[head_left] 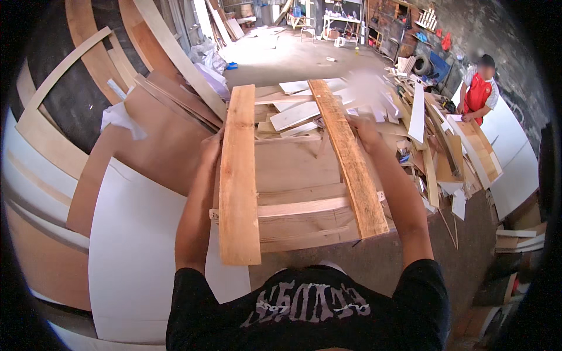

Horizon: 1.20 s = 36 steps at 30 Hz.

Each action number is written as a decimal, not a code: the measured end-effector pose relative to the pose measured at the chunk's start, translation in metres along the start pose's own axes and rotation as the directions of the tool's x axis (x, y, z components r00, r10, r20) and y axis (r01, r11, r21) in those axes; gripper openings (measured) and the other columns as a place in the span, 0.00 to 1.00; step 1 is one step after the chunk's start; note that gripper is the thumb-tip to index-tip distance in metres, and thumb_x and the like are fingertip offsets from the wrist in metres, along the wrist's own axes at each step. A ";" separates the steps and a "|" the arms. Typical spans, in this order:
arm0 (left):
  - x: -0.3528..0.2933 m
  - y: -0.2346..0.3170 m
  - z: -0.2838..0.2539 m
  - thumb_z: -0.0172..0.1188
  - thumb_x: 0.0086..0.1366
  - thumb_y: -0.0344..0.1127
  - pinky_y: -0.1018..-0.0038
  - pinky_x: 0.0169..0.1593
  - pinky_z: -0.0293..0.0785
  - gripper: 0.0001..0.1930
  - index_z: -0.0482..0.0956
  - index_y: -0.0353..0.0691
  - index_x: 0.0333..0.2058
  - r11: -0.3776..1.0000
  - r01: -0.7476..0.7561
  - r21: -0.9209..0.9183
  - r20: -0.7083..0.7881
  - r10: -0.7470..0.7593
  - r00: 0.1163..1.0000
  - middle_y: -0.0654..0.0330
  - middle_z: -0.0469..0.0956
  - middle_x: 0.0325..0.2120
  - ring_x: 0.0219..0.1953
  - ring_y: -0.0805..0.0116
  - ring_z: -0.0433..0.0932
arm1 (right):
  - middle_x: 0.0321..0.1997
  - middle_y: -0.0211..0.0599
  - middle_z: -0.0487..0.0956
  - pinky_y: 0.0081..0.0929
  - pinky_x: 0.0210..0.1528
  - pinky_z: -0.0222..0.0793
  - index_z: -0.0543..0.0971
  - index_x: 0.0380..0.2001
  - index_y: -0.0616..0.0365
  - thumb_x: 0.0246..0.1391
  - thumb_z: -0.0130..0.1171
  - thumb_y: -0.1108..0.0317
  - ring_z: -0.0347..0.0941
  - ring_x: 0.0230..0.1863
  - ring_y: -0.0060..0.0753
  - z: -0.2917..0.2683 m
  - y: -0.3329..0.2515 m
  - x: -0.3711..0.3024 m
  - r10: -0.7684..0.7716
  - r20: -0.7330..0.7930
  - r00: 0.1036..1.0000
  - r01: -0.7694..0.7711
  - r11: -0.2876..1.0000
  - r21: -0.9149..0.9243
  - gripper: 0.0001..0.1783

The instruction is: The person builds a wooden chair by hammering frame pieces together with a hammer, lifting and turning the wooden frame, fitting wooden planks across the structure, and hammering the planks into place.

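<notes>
In front of me is a wooden frame with a wide left plank (239, 169) and a rougher right plank (351, 167). Pale crosspieces join them, the near crosspiece (301, 207) being plainest to see. My left hand (214, 144) grips the outer side of the left plank toward its far end, its fingers partly hidden behind the wood. On the other side, my right hand (364, 132) is closed at the outer edge of the right plank. Under the frame lies a brown board surface (287, 169); whether the frame touches it I cannot tell.
Beyond the frame and to the right lie heaped wood offcuts (298, 114). Large sheets, including a white panel (140, 251), lean at left. A person in a red top (481, 93) works at far right beside white boards (515, 146). A table (342, 20) stands far back.
</notes>
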State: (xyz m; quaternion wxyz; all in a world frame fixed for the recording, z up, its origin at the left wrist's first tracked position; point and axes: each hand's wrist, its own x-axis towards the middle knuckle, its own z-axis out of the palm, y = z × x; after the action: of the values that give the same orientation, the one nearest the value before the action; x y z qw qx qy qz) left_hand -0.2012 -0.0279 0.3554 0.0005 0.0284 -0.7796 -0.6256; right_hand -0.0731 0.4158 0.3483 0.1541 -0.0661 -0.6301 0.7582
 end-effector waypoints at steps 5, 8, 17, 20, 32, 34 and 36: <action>-0.003 -0.025 -0.014 0.55 0.66 0.53 0.74 0.49 0.70 0.29 0.78 0.28 0.49 0.945 0.101 -0.311 0.271 -0.014 0.962 0.54 0.80 0.43 0.45 0.69 0.76 | 0.50 0.43 0.76 0.31 0.49 0.69 0.71 0.54 0.66 0.62 0.50 0.55 0.73 0.46 0.33 -0.003 -0.024 -0.040 0.091 -0.052 0.995 -0.088 0.995 0.047 0.26; -0.048 -0.056 -0.048 0.48 0.70 0.51 0.70 0.54 0.67 0.28 0.70 0.35 0.59 0.892 0.089 -0.444 0.321 0.066 0.945 0.56 0.76 0.50 0.51 0.68 0.73 | 0.54 0.43 0.75 0.34 0.52 0.65 0.69 0.60 0.57 0.65 0.44 0.48 0.72 0.47 0.35 -0.020 0.000 -0.101 0.072 -0.195 0.978 -0.066 0.997 0.036 0.29; -0.269 -0.105 -0.077 0.46 0.71 0.47 0.66 0.60 0.63 0.25 0.67 0.36 0.59 0.717 -0.194 -0.669 -0.264 0.015 0.964 0.55 0.75 0.50 0.54 0.63 0.73 | 0.56 0.44 0.72 0.33 0.54 0.64 0.64 0.64 0.59 0.62 0.46 0.41 0.69 0.48 0.35 -0.009 0.032 -0.284 -0.003 -0.407 0.914 0.031 0.998 0.060 0.38; -0.274 -0.068 -0.042 0.46 0.71 0.44 0.67 0.57 0.68 0.24 0.65 0.36 0.60 0.789 -0.116 -0.604 -0.233 -0.036 0.972 0.55 0.76 0.47 0.52 0.64 0.74 | 0.60 0.46 0.69 0.35 0.57 0.62 0.62 0.65 0.62 0.61 0.45 0.39 0.67 0.55 0.37 -0.016 0.043 -0.286 -0.039 -0.290 0.956 0.051 0.998 0.035 0.41; -0.248 -0.117 -0.002 0.45 0.72 0.47 0.66 0.57 0.70 0.26 0.64 0.36 0.61 0.802 -0.237 -0.548 -0.188 0.158 0.969 0.55 0.75 0.50 0.53 0.64 0.74 | 0.48 0.38 0.77 0.24 0.44 0.74 0.69 0.55 0.66 0.67 0.44 0.54 0.76 0.43 0.26 0.001 0.020 -0.221 -0.066 -0.207 0.976 0.118 0.961 0.252 0.25; -0.246 -0.122 0.001 0.45 0.72 0.47 0.66 0.57 0.70 0.26 0.64 0.36 0.61 0.798 -0.235 -0.555 -0.173 0.166 0.971 0.55 0.74 0.50 0.53 0.64 0.74 | 0.47 0.38 0.77 0.24 0.44 0.74 0.70 0.54 0.67 0.67 0.44 0.54 0.76 0.44 0.27 -0.012 0.026 -0.213 -0.087 -0.170 0.982 0.136 0.944 0.301 0.25; -0.243 -0.124 0.008 0.45 0.72 0.48 0.66 0.57 0.70 0.26 0.64 0.36 0.61 0.791 -0.231 -0.566 -0.156 0.173 0.973 0.55 0.74 0.51 0.53 0.63 0.74 | 0.46 0.39 0.77 0.25 0.44 0.74 0.71 0.52 0.67 0.67 0.44 0.54 0.77 0.44 0.27 -0.017 0.024 -0.208 -0.122 -0.132 0.984 0.161 0.924 0.346 0.25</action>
State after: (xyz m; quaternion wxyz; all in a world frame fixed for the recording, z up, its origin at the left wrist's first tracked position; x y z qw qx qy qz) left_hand 0.0465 -0.0356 0.2412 0.1136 -0.0264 -0.5490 -0.8276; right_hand 0.1246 0.3620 0.3018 0.2517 -0.0323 -0.4764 0.8418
